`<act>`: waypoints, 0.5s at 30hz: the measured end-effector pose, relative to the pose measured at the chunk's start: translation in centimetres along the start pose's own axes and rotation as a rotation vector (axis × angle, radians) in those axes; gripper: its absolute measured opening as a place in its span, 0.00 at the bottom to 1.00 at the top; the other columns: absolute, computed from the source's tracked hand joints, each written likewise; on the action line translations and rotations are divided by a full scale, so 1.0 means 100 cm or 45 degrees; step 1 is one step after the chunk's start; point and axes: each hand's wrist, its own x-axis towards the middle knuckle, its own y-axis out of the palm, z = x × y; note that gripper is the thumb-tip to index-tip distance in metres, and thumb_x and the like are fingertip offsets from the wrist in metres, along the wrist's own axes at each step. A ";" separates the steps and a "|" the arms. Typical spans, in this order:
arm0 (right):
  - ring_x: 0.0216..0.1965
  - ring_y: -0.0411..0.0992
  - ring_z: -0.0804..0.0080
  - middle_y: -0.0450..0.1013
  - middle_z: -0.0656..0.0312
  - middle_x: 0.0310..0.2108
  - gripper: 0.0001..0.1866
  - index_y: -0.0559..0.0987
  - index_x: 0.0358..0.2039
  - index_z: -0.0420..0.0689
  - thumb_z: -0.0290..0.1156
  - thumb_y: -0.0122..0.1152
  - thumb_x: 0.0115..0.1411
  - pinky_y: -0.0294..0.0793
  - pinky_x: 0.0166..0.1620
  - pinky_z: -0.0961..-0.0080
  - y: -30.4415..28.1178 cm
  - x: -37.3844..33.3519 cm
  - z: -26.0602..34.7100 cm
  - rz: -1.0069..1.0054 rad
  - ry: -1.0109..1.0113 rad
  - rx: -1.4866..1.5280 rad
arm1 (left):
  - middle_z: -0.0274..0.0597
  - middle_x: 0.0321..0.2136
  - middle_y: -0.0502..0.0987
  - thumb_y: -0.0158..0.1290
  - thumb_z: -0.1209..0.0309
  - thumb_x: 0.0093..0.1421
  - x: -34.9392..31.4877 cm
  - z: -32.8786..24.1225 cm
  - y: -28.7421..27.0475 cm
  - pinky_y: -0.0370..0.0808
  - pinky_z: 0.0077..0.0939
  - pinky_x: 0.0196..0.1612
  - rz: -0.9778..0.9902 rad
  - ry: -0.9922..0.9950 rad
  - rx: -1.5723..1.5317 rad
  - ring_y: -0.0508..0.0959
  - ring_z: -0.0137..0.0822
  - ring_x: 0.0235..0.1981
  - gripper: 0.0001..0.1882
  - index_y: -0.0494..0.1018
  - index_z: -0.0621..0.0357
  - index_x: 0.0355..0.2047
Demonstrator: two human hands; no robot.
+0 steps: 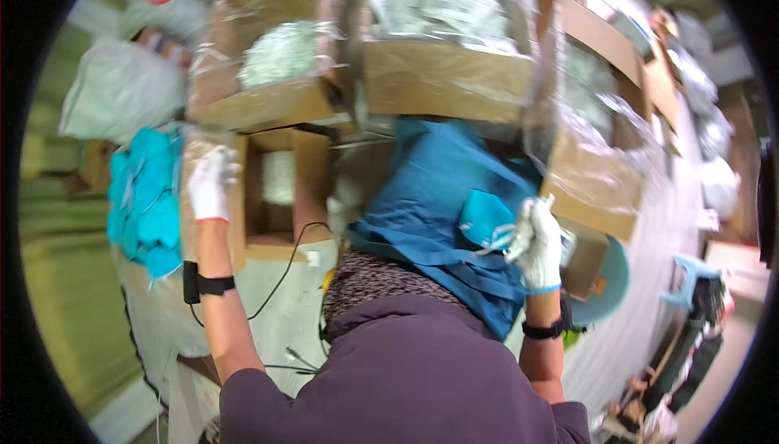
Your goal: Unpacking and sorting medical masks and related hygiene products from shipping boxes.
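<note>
My left hand [213, 186], in a white knit glove, is over a plastic-covered surface, between a pile of turquoise masks [148, 200] and an open cardboard box [312, 176]. Its slightly blurred fingers look loosely apart, with nothing visible in them. On the right, my gloved right hand [537, 247] is closed on the white straps of a turquoise cup-shaped face mask [484, 213]. That mask hangs just left of the hand, above a dark blue cloth [442, 180] spread over my lap.
Large plastic-lined cartons stand ahead, one [446, 79] holding white packets and another [260, 103] pale contents. A third lined carton [596, 180] is at the right. A round teal tub [618, 282] sits beside my right forearm. A black cable [286, 273] runs from my left wrist.
</note>
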 end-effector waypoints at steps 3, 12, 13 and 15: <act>0.26 0.71 0.80 0.74 0.68 0.30 0.10 0.75 0.38 0.45 0.39 0.58 0.66 0.73 0.27 0.82 0.001 -0.002 0.022 0.041 0.021 0.128 | 0.40 0.39 0.82 0.56 0.68 0.62 -0.068 0.005 0.133 0.77 0.21 0.40 0.760 0.201 0.251 0.81 0.28 0.38 0.15 0.76 0.59 0.47; 0.27 0.73 0.77 0.75 0.68 0.30 0.10 0.75 0.40 0.46 0.39 0.56 0.67 0.77 0.31 0.78 0.003 -0.025 0.062 -0.069 -0.024 0.377 | 0.54 0.60 0.66 0.63 0.67 0.46 -0.205 -0.003 0.322 0.64 0.41 0.64 1.907 0.856 0.399 0.67 0.51 0.61 0.38 0.66 0.56 0.60; 0.24 0.71 0.79 0.74 0.68 0.29 0.11 0.75 0.39 0.45 0.39 0.55 0.68 0.74 0.28 0.80 0.003 -0.027 0.064 -0.072 -0.043 0.393 | 0.55 0.57 0.70 0.62 0.66 0.49 -0.211 0.006 0.329 0.67 0.38 0.61 1.956 0.889 0.319 0.70 0.51 0.58 0.34 0.67 0.57 0.58; 0.22 0.68 0.80 0.73 0.68 0.28 0.11 0.75 0.39 0.45 0.40 0.54 0.68 0.71 0.25 0.82 0.000 -0.029 0.067 -0.077 -0.073 0.419 | 0.52 0.53 0.73 0.60 0.66 0.53 -0.215 0.020 0.333 0.68 0.36 0.59 2.108 0.699 0.262 0.73 0.47 0.56 0.30 0.68 0.59 0.57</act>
